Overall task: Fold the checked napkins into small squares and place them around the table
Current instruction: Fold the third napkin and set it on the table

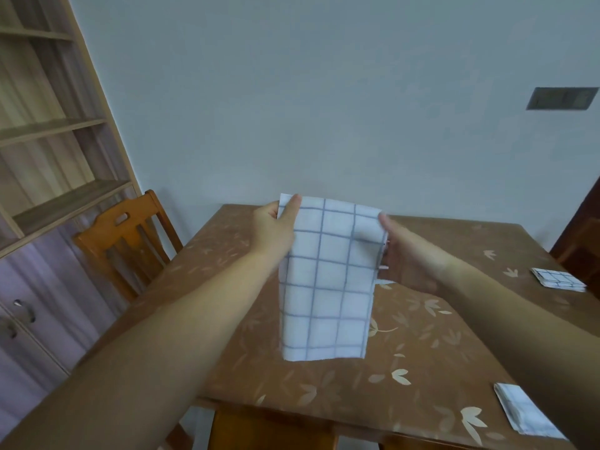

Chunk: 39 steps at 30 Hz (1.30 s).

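A white napkin with blue checks [326, 287] hangs in the air above the brown table [406, 352]. My left hand [276, 227] pinches its top left corner. My right hand [409, 251] grips its top right edge. The cloth looks doubled over and its lower edge hovers just above the tabletop. A folded checked napkin [556, 279] lies at the table's right side. Another folded napkin [526, 412] lies near the front right edge, partly hidden by my right forearm.
A wooden chair [130, 241] stands at the table's left side. Behind it is a shelf unit with cupboard doors [42, 157]. A plain wall is at the back, and a dark wooden piece [581, 241] shows at the far right.
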Available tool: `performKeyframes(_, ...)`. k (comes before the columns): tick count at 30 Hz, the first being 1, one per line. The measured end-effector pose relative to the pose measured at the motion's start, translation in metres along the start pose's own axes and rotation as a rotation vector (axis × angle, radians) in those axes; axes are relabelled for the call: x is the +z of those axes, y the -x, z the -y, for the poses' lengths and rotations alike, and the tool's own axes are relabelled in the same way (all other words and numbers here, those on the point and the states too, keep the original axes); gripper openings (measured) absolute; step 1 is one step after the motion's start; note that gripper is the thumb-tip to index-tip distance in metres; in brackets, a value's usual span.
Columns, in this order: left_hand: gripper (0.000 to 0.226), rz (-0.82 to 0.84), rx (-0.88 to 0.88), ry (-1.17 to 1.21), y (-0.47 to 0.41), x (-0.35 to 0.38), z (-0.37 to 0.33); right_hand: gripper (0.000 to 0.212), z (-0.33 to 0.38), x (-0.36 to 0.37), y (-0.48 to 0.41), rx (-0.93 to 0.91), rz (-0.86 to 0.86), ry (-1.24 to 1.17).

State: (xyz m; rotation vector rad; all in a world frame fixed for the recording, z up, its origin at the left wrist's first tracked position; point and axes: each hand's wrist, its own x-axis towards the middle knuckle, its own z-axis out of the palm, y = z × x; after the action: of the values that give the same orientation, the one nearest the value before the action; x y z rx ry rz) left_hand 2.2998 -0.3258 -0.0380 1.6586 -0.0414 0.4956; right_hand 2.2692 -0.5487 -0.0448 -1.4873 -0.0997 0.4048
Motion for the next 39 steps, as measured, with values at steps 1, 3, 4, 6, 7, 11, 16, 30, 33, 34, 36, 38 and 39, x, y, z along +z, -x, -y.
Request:
performKeyframes(1, 0.04, -0.03, -0.027, 0.016, -0.001, 0.0, 0.002, 0.054, -0.005, 0.004, 0.001, 0.026, 0.009, 0.05)
performKeyframes(3, 0.037, -0.086, -0.121, 0.03, -0.004, -0.001, 0.003, 0.032, -0.01, 0.009, 0.001, 0.053, -0.021, 0.156)
performKeyframes(4, 0.039, -0.091, -0.197, 0.058, -0.007, -0.003, 0.005, 0.024, -0.011, 0.008, 0.0, 0.053, -0.049, 0.176)
performKeyframes(6, 0.057, 0.002, -0.402, 0.201, -0.009, -0.009, 0.007, 0.021, -0.01, 0.005, -0.001, 0.018, -0.078, 0.125)
performKeyframes(7, 0.064, 0.094, -0.494, 0.283, -0.008, -0.012, 0.006, 0.023, -0.008, 0.003, -0.002, -0.01, -0.088, 0.082)
performKeyframes(11, 0.047, 0.394, -0.545, 0.255, 0.004, -0.019, 0.012, 0.024, -0.005, -0.005, -0.004, -0.063, -0.174, 0.05)
performKeyframes(16, 0.026, 0.448, -0.51, 0.112, 0.013, -0.016, 0.025, 0.013, -0.011, -0.01, -0.006, -0.091, -0.283, 0.131)
performKeyframes(30, 0.029, 0.195, -0.531, 0.112, 0.01, 0.002, 0.027, 0.056, -0.016, -0.026, -0.003, -0.162, -0.551, 0.114)
performKeyframes(33, 0.033, 0.19, -0.462, 0.111, 0.01, 0.0, 0.026, 0.024, -0.012, -0.026, 0.003, -0.241, -0.543, 0.141)
performKeyframes(34, 0.034, 0.204, -0.433, 0.114, 0.011, 0.0, 0.023, 0.016, -0.011, -0.026, 0.005, -0.266, -0.543, 0.158)
performKeyframes(36, 0.034, 0.244, -0.36, 0.076, 0.012, -0.002, 0.016, 0.011, -0.005, -0.026, 0.01, -0.296, -0.544, 0.179)
performKeyframes(38, 0.036, 0.266, -0.266, -0.021, 0.014, -0.005, 0.007, 0.011, 0.002, -0.027, 0.017, -0.301, -0.523, 0.208)
performKeyframes(39, 0.036, 0.271, -0.214, -0.087, 0.015, -0.006, 0.002, 0.013, 0.005, -0.027, 0.02, -0.303, -0.507, 0.236)
